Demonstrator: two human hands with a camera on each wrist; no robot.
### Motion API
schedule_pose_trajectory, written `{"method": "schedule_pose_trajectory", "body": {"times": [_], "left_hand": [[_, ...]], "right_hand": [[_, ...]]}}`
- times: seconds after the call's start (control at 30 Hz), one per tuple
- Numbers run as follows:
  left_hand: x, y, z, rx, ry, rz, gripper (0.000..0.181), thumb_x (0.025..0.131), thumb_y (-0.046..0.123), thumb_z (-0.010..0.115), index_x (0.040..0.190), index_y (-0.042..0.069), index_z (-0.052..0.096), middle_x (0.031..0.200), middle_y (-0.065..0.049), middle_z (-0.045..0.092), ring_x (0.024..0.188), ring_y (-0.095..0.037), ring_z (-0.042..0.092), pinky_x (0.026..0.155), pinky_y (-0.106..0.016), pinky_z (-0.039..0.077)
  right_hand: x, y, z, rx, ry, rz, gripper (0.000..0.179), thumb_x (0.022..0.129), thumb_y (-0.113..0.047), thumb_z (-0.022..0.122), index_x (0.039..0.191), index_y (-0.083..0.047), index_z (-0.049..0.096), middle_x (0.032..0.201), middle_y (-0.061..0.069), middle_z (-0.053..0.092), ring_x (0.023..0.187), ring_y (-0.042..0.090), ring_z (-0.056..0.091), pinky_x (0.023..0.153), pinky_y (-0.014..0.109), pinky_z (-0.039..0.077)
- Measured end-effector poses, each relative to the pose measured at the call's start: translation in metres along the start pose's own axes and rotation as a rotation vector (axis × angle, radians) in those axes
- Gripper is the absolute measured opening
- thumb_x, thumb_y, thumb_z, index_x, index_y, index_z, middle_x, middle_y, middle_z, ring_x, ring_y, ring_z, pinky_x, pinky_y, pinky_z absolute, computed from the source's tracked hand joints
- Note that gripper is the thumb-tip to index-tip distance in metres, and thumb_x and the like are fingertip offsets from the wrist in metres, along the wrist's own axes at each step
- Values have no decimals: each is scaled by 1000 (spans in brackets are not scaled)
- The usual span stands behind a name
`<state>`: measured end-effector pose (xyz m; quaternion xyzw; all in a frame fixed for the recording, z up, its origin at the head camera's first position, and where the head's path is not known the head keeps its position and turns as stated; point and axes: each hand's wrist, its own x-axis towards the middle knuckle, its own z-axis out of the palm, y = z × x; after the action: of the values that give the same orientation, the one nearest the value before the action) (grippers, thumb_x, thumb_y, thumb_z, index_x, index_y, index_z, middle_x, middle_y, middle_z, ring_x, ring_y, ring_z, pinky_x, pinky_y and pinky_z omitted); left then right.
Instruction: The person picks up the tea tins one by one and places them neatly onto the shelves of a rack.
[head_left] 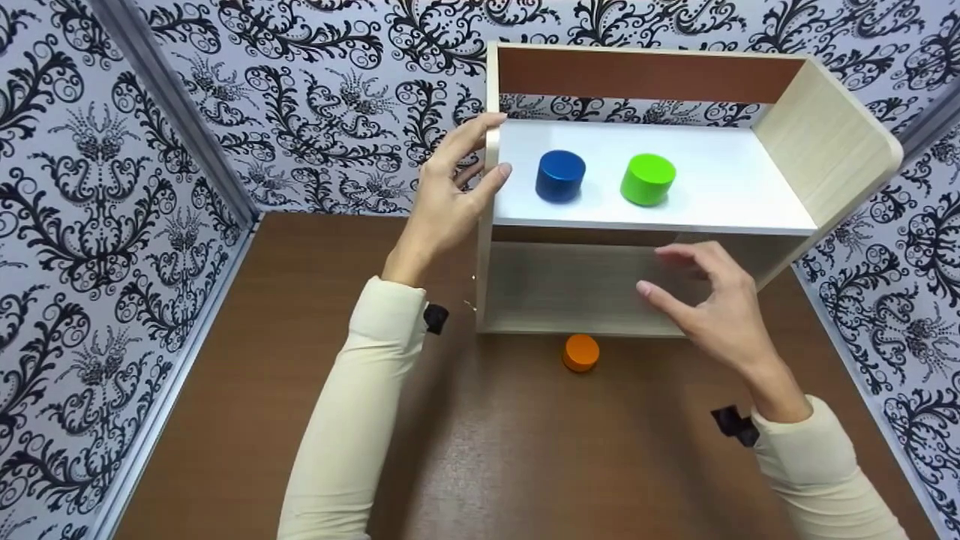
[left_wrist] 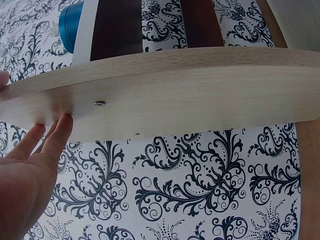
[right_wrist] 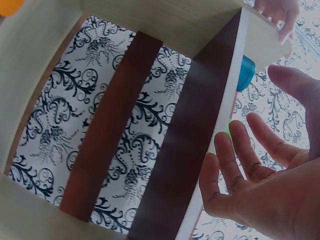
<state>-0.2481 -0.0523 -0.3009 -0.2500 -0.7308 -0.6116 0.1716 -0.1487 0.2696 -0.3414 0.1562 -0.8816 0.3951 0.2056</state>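
A small wooden shelf unit [head_left: 832, 142] has a white middle board [head_left: 720, 176]. On that board a blue cylinder [head_left: 560, 177] stands left of a green cylinder [head_left: 648, 180]. My left hand [head_left: 448, 191] holds the unit's left side panel [left_wrist: 200, 95] near its front edge, some fingers pressed on the outer face. Empty, my right hand [head_left: 720, 307] hovers in front of the unit below the green cylinder, thumb and fingers spread apart. In the right wrist view its fingers [right_wrist: 240, 150] overlap the white board's edge and hide most of the green cylinder.
An orange cylinder [head_left: 581, 353] stands on the brown table [head_left: 480, 465] just in front of the unit's lower board [head_left: 570, 292]. Dark brown cross strips [right_wrist: 107, 135] span the unit's back. Patterned wall panels [head_left: 315, 97] enclose the table behind and on both sides.
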Motion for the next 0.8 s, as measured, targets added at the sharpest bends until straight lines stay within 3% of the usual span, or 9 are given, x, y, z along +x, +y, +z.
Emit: {"method": "schedule_pose_trajectory", "body": {"times": [0.23,0.47,0.7,0.8], "left_hand": [[0,0,0,-3,1,2,51,95,8,70,144,15,56,151,-3,46,128,-15,53,108,-28,49],[0,0,1,-4,1,-3,51,96,8,69,144,15,56,151,-2,46,128,-15,52,108,-27,49],[0,0,1,-5,-2,-7,51,96,8,69,145,15,56,152,-3,45,129,-15,52,108,-28,49],[0,0,1,-4,-1,-9,51,96,8,69,145,15,56,152,-2,46,129,-15,51,108,-28,49]], "right_hand": [[-12,11,11,17,-30,6,46,81,-12,87,123,-7,69,117,7,65,106,16,55,91,17,42],[-25,20,22,51,-75,37,49,82,-14,86,127,-8,67,120,8,64,106,20,54,91,24,45],[-33,30,35,64,-110,65,53,82,-16,87,130,-9,65,121,9,63,108,22,55,92,16,45],[-37,34,40,69,-127,76,55,82,-18,87,131,-9,63,122,9,62,110,24,56,96,19,47]]}}
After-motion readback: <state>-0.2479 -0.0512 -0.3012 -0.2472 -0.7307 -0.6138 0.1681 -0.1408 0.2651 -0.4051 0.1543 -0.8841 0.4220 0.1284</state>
